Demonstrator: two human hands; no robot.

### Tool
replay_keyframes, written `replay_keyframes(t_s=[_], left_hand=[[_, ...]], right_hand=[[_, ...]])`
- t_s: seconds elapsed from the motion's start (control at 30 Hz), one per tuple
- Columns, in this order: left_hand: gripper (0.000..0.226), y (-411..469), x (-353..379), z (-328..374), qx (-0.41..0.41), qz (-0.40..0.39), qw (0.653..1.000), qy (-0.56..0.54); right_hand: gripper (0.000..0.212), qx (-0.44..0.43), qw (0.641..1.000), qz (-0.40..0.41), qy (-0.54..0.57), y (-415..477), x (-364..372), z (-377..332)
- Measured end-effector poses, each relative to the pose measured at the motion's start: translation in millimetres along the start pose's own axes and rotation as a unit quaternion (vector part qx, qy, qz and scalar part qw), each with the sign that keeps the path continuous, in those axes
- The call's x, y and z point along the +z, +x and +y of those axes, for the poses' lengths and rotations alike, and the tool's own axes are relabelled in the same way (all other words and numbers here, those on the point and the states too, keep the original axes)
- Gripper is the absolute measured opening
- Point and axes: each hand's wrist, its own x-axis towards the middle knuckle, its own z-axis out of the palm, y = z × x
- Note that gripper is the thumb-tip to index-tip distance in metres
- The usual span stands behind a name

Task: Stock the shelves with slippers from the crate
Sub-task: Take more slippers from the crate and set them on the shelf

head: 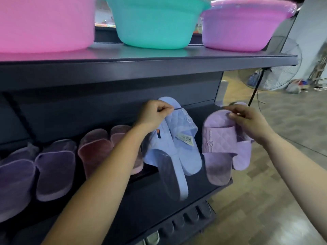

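1. The left grip (pixel 155 114) is clenched in a pinch, thumb and forefinger closed on a thin dark hook (pixel 178 108) that crosses the top of the blue slipper pair (pixel 177 147).
2. The right grip (pixel 247 119) grasps the lilac slipper pair (pixel 224 138), fingers curled over the upper edge of its quilted strap.
3. The blue pair hangs against the dark back panel (pixel 79 112) with a paper tag (pixel 184 138) on its strap. The lilac pair is just beside it at 3 o'clock.
4. At 9 o'clock from the blue pair, a pink pair (pixel 95 151) and then a purple pair (pixel 54 170) sit in the same row. The left forearm crosses in front of the pink one.
5. At 12 o'clock, the upper shelf (pixel 159 57) carries a pink basin (pixel 44 23), a teal basin (pixel 155 23) and a purple basin (pixel 244 27).
6. At 6 o'clock, dark slippers (pixel 185 220) line a lower level.
7. At 2 o'clock, a fan (pixel 276 71) stands beyond the shelf's end.
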Motion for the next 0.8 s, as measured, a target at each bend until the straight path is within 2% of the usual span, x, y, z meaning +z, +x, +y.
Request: replay_keyframes(t_s=[0.2,0.3,0.4,0.47,0.63,0.73,0.8], left_hand=[[0.017,68,46,-19,-0.057,0.009,0.991,0.123],[0.032,93,68,-32,-0.112,0.034,0.973,0.200],[0.021,104,82,-51,-0.175,0.047,0.953,0.241],[0.016,106,87,-59,-0.206,0.064,0.947,0.236],[0.019,105,87,-65,-0.220,0.130,0.946,0.199],[0.014,92,83,-77,-0.229,0.197,0.944,0.132],[0.015,79,79,-84,-0.212,0.261,0.933,0.127]], right_hand=[[0.020,-0.055,0.995,-0.076,-0.027,99,-7,55],[0.022,-0.047,0.993,-0.098,-0.036,145,-5,84],[0.019,-0.049,0.988,-0.140,-0.036,180,11,119],[0.018,-0.042,0.985,-0.160,-0.051,194,28,137],[0.019,-0.037,0.973,-0.206,-0.099,207,67,162],[0.019,-0.028,0.970,-0.216,-0.110,211,70,157],[0.019,-0.043,0.976,-0.195,-0.088,210,69,139]])
